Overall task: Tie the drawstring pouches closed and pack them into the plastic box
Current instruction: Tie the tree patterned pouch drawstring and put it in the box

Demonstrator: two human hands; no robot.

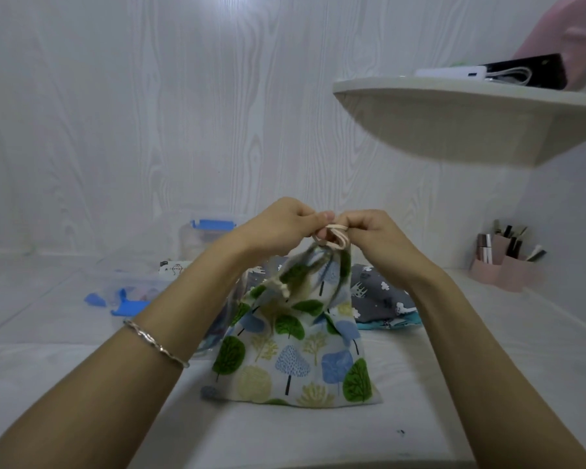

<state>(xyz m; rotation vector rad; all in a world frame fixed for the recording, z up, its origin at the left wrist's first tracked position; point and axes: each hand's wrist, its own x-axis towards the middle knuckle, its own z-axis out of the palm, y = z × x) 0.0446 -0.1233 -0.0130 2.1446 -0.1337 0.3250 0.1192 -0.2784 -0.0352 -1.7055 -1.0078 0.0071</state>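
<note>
Left hand [278,221] and right hand [374,231] each pinch the cream drawstring cord [332,236] above the gathered neck of the tree-printed fabric pouch [298,346]. Pouch base rests on the white table [454,384]. Clear plastic box with blue latch [205,233] stands far left.

The white wood-grain tabletop [454,384] carried a tree-print pouch [295,360] standing on its bottom edge near the front. Just behind it lay a grey pouch [379,296], partly hidden. Further back on the left sat a clear plastic box [197,238] with a blue clasp, and nearer, its lid [129,292] with blue clips. A pink holder [501,269] of cosmetics stood against the right wall.
</note>
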